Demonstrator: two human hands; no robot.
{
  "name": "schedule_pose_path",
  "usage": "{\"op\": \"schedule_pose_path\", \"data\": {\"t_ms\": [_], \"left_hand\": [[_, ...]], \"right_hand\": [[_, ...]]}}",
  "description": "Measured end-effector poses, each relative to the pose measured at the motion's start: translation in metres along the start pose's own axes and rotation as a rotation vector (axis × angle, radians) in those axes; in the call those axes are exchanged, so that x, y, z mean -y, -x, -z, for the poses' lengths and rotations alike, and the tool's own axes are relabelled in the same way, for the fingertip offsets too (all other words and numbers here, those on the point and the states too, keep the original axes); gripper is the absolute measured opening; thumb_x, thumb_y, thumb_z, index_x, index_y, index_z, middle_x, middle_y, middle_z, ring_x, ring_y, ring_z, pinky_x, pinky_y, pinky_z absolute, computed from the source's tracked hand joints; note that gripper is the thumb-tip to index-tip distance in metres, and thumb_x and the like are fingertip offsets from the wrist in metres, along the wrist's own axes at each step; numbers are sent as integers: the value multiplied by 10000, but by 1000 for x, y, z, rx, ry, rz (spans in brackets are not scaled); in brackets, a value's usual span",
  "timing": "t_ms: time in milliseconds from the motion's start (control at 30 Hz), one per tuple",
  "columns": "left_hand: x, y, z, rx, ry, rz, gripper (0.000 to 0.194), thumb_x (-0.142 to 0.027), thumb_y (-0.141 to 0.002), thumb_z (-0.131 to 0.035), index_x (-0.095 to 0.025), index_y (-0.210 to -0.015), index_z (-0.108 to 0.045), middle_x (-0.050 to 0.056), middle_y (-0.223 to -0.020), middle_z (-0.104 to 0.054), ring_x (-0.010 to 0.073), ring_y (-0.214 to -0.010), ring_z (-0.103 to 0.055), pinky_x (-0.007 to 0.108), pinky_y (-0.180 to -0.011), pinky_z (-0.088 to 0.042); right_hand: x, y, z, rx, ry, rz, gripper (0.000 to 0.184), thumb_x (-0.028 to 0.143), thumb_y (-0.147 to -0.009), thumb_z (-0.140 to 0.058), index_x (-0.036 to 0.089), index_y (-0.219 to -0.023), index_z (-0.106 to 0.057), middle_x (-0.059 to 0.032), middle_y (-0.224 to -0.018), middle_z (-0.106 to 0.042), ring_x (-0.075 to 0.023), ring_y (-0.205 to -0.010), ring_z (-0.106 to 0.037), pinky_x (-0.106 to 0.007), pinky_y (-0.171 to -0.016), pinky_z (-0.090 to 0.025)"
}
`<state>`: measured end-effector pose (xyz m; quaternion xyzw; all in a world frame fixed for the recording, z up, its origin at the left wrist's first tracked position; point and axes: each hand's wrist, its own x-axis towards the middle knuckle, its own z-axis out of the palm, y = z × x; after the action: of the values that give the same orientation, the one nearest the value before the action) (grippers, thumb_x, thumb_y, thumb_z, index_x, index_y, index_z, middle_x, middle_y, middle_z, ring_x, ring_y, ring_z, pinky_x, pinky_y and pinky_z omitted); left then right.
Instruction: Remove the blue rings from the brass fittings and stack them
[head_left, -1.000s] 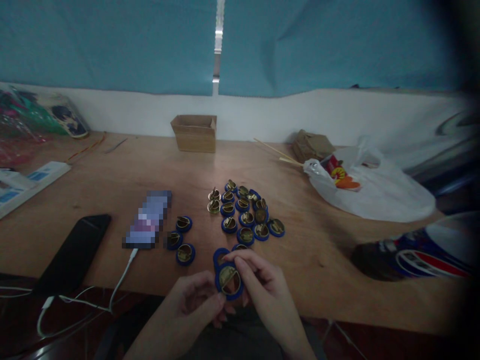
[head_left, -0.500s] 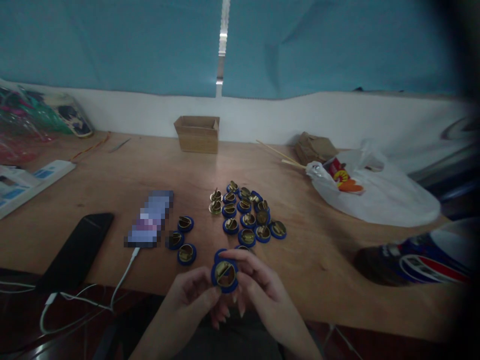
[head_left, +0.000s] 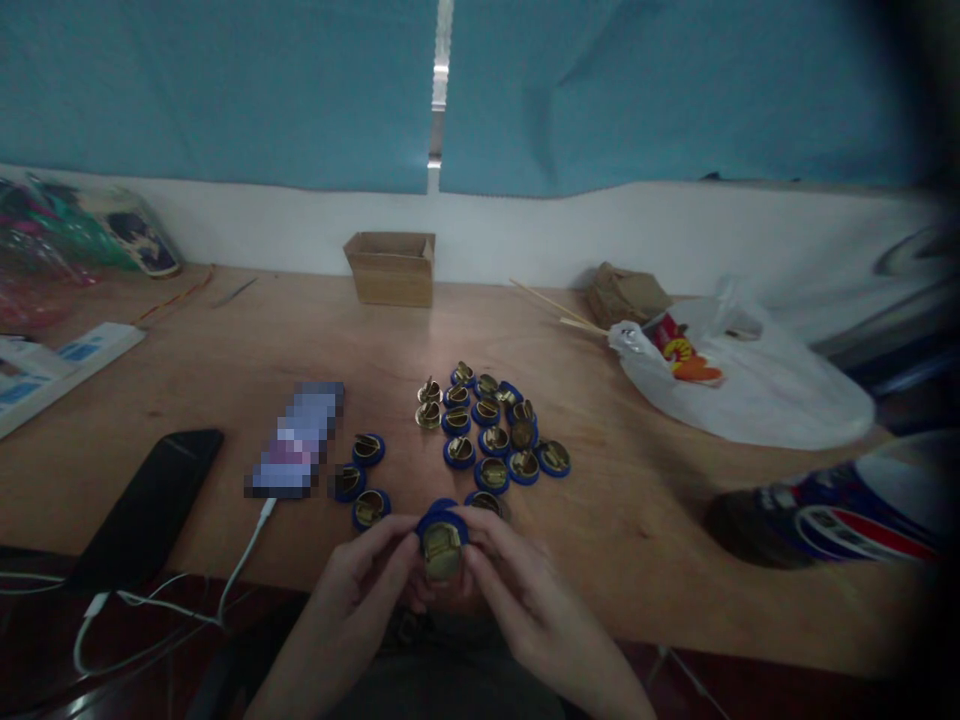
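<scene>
At the table's front edge, my left hand (head_left: 375, 575) and my right hand (head_left: 514, 580) pinch the two sides of a blue-rimmed badge (head_left: 442, 550) with a brass pin back. Its brass side faces me, tilted. A second blue edge shows just behind its top; I cannot make out how the two join. Beyond my fingers lies a cluster of similar blue badges (head_left: 493, 440), brass backs up. Two bare brass pieces (head_left: 429, 415) sit at its left. Three more badges (head_left: 369, 508) lie left of my hands, and one is partly hidden by my right fingers.
On the left are a pixelated phone (head_left: 300, 440) on a white cable (head_left: 244, 560), a dark phone (head_left: 150, 500) and a power strip (head_left: 71, 370). A cardboard box (head_left: 394, 270) stands at the back. Rightward are a plastic bag (head_left: 765, 380) and a lying bottle (head_left: 817, 510).
The badge in my hands has tipped and turned, and the second blue piece behind it shows less. My left fingers have moved up onto its side. The items on the table stay put.
</scene>
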<state>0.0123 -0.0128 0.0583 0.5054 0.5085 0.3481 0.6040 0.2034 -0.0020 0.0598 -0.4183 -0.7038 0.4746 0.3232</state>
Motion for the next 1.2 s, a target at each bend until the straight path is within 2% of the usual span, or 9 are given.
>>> {"op": "schedule_pose_path", "data": {"t_ms": [167,300,433,567,667,767,900,1000,1200], "left_hand": [[3,2,0,0,-22,-35,298,-395,-969,-479,-242,-1147,-663,49,-1102,-734,190,-973,-681,265,-831,-544],[12,4,-6,1,26,-32,312,-354,-932,-562,-276,-1232,-594,44,-1218,-700,221,-1191,-611,302,-942,-524],[19,2,-11,-24,-9,-87,318,-313,-911,-584,-276,-1227,-593,56,-1250,-684,234,-1192,-617,338,-960,-532],[19,-1,-11,-129,-65,-175,341,-274,-891,-605,-274,-1231,-587,53,-1298,-653,224,-1218,-596,350,-1031,-488],[17,0,-8,-198,-54,-196,360,-254,-872,-631,-274,-1228,-582,44,-1277,-666,217,-1200,-610,324,-1004,-512],[16,0,-4,-268,-46,-198,435,-235,-838,-676,-292,-1254,-562,26,-1292,-660,212,-1210,-605,298,-987,-525],[16,0,0,-324,-86,-229,465,-213,-818,-693,-293,-1256,-562,20,-1300,-655,218,-1231,-590,318,-1019,-506],[17,-1,1,-343,-134,-268,449,-192,-818,-680,-270,-1245,-569,40,-1285,-660,234,-1222,-596,358,-1034,-497],[16,-2,-2,-383,-199,-279,406,-189,-793,-687,-229,-1185,-590,78,-1219,-677,263,-1154,-632,422,-1005,-506]], "right_hand": [[-3,-1,-3,11,209,2,249,136,-979,-364,232,-1108,-554,-29,-956,-665,-180,-911,-641,-316,-788,-513],[-5,-1,-4,-16,372,41,340,52,-896,-372,194,-1118,-586,-64,-963,-690,-226,-878,-635,-391,-769,-522],[-4,-1,-5,-31,448,114,493,-19,-786,-393,191,-1179,-603,-76,-1051,-720,-244,-889,-655,-427,-785,-534],[-2,0,-8,-55,384,200,502,27,-864,-426,251,-1287,-582,-58,-1268,-657,-234,-1093,-633,-426,-924,-522],[-3,0,-9,-133,294,191,429,100,-922,-494,288,-1299,-575,-34,-1296,-641,-205,-1160,-608,-379,-975,-510],[-8,0,-5,-318,252,139,309,147,-926,-544,274,-1196,-626,-35,-1167,-700,-198,-1069,-652,-346,-938,-527],[-17,1,8,-511,312,28,158,181,-923,-547,245,-1004,-667,-31,-947,-730,-190,-868,-691,-299,-776,-550],[-24,2,16,-509,347,-51,136,217,-919,-536,218,-965,-664,-34,-851,-715,-181,-758,-686,-266,-653,-536],[-32,4,12,-350,348,-173,172,289,-914,-543,205,-1043,-621,13,-666,-617,-151,-565,-614,-247,-521,-467]]}}
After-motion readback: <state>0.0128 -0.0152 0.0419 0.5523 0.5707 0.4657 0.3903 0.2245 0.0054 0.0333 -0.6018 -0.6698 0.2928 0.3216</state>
